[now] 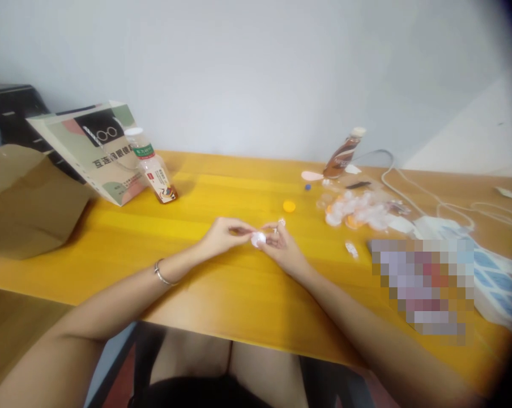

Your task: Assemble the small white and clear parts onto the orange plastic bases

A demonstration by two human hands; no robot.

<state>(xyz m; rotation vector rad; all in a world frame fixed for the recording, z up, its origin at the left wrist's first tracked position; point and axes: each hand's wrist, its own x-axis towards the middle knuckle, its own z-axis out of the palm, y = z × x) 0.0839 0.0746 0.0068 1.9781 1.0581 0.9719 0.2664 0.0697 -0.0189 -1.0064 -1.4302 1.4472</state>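
Over the middle of the wooden table, my left hand and my right hand meet at a small round pale pink-white piece. The left fingertips pinch its left edge, while the right thumb and fingers close on its right side. What exactly the piece is cannot be made out. A ring or small ornament shows on my right fingers, and a bracelet circles my left wrist. Just beyond the hands lies a yellow disc. Right of my right hand is a small crumpled clear-white scrap.
A pile of round whitish and orange pieces lies at the right, before a brown drink bottle and white cables. Blue-and-white packs and a blurred-out item stand nearer. At left are another bottle, a printed bag and a brown paper bag.
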